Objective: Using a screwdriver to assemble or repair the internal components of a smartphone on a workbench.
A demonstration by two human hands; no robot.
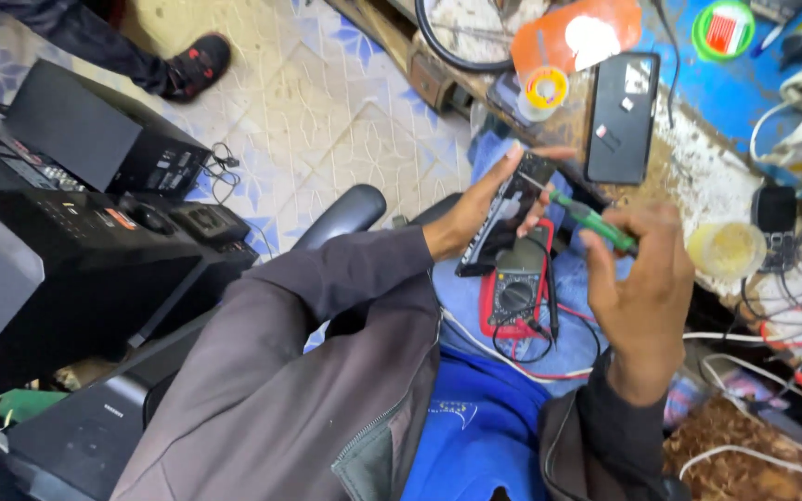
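1. The left hand point(475, 209) holds a black mobile phone point(505, 218) with its back opened, the fingers wrapped around its edges and the thumb near its top end. The phone is tilted, lifted above the person's lap.
2. The right hand point(638, 288) has its fingers closed around a green-handled screwdriver point(596, 221). The tip points toward the upper end of the phone and appears to touch it.
3. Directly beneath the phone, on a blue cloth point(568, 278) over the lap, lies a red and black multimeter point(517, 292), its probe leads point(549, 348) looping beside it.
4. On the workbench point(689, 176), near its front edge, another black phone point(622, 116) lies flat. Beside it stands a small roll of yellow tape point(546, 88), and to the right a yellowish plastic tub point(726, 249).
5. Black audio equipment point(67, 204) is stacked on the tiled floor point(317, 102) to the left. Another person's black and red shoe point(195, 65) shows at the top.
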